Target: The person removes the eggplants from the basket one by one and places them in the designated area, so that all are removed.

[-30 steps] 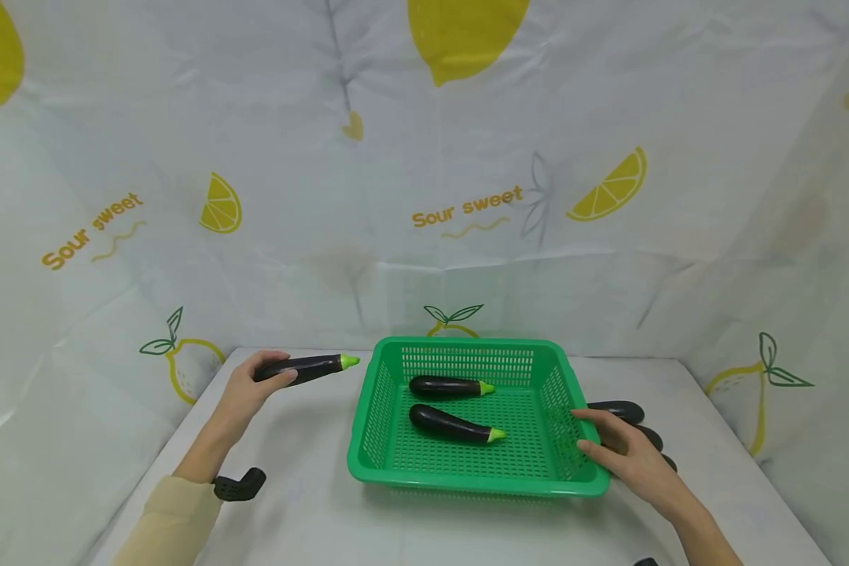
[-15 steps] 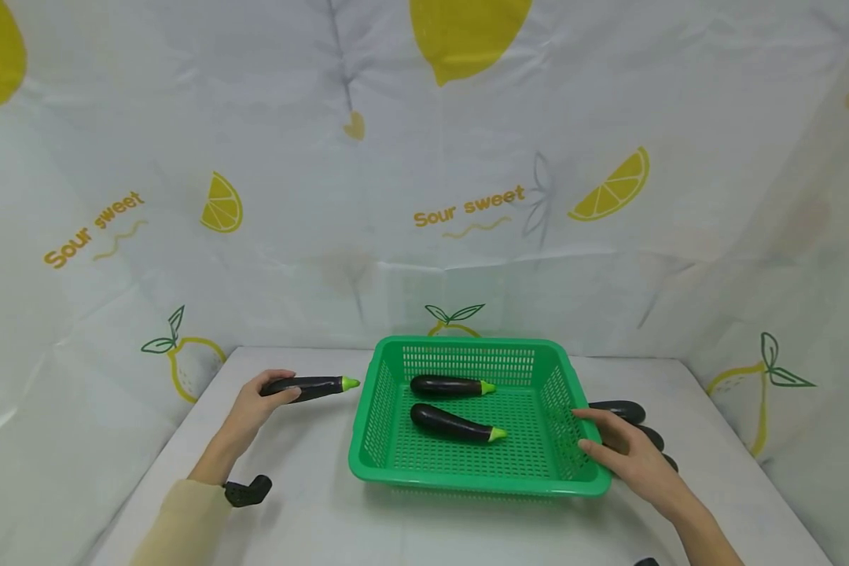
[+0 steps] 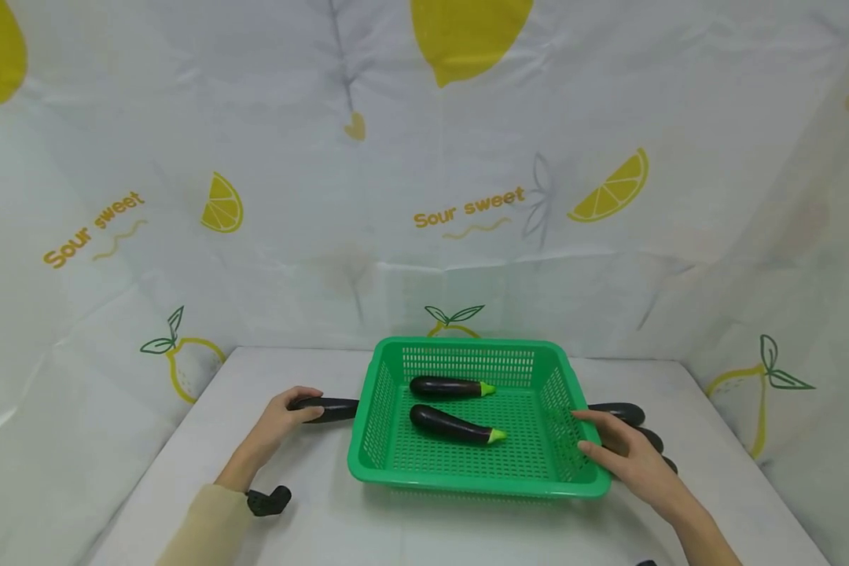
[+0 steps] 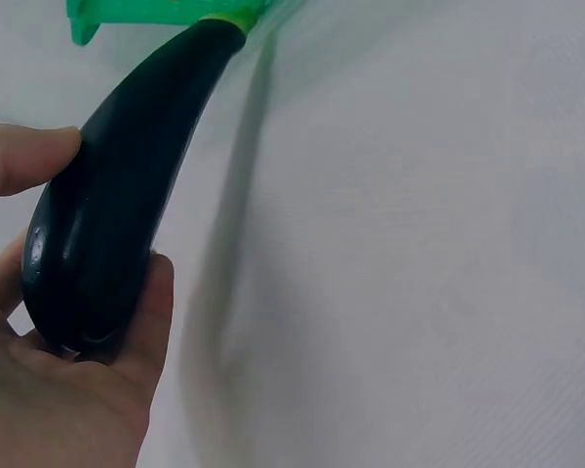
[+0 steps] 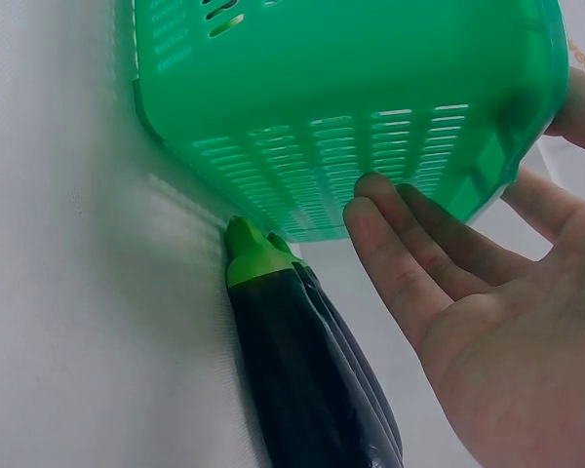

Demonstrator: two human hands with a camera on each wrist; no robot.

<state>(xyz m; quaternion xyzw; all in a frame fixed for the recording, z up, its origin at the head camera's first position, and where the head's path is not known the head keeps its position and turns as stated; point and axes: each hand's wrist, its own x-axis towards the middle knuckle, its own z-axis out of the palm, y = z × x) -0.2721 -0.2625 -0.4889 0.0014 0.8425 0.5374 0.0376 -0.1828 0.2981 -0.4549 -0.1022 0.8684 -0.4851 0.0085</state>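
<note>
While the left hand (image 3: pixel 280 418) pinches an eggplant (image 3: pixel 336 409) by its thick end (stem hidden behind the basket's left rim in head view), the right hand (image 3: pixel 635 460) grips the green basket (image 3: pixel 477 486) at its right rim, fingers partly extended. Two eggplants (image 3: pixel 447 424) inside; others (image 3: pixel 619 411) just outside, right.

The basket (image 3: pixel 477 486) is green, the eggplants (image 3: pixel 447 424) near-black, the white backdrop (image 3: pixel 290 259) yellow-lemon-printed.

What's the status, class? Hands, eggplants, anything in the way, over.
Left hand grips eggplant, left of basket. Right hand holds basket's right rim. Two eggplants inside. Left wall possibly blocking.
</note>
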